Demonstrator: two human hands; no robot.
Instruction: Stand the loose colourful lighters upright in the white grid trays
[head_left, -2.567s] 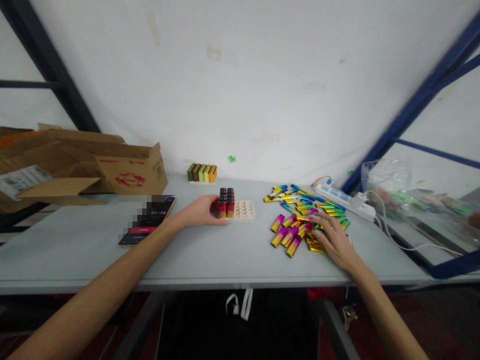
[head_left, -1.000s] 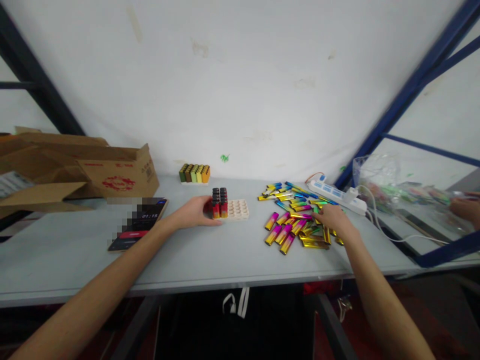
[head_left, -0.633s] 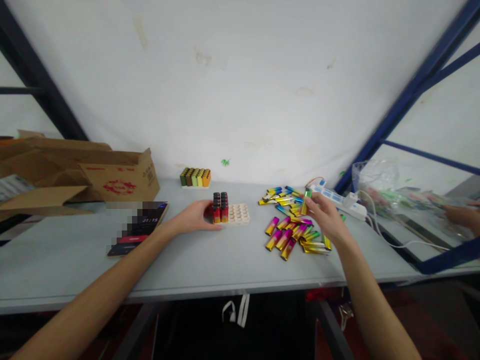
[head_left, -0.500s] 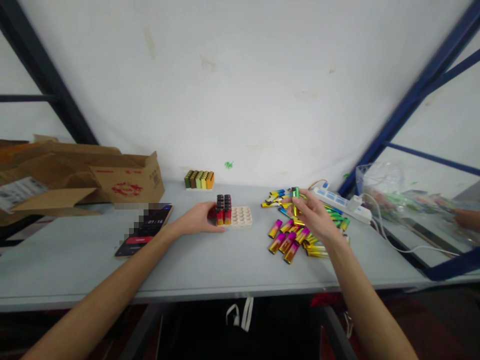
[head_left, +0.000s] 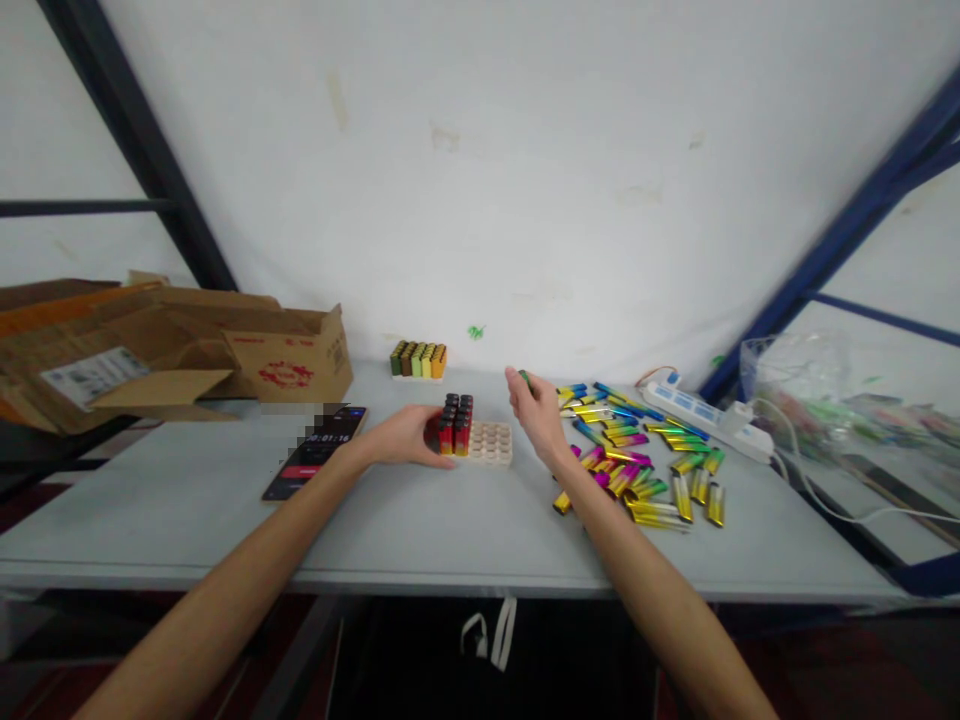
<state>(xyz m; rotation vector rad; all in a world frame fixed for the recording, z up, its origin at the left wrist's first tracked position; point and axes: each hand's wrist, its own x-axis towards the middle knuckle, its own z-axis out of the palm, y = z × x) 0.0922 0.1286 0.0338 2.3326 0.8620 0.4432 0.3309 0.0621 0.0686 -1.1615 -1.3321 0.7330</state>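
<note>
My left hand [head_left: 405,436] curves round the left end of a cream tray [head_left: 491,460] with round holes, thumb in front and fingers behind. Several red tubes with black tops [head_left: 454,432] stand upright in two rows at that end. Over the table just right of the tray, my right hand [head_left: 536,410] is closed on a shiny green tube [head_left: 524,378]. Only its green end shows; the fingers hide the rest. To the right lies a loose pile of shiny two-tone tubes [head_left: 626,470] in gold, pink, green and blue.
Near the wall stands a second tray [head_left: 418,377] filled with green, brown and yellow tubes. A phone [head_left: 319,465] with a running timer lies on the left, before an open cardboard box [head_left: 292,365]. On the right are a white power strip [head_left: 705,415] with cables and a clear plastic bag [head_left: 795,375].
My right hand has moved left from the pile towards the tray, carrying the green tube. My left hand stays at the tray. The view has shifted slightly.
</note>
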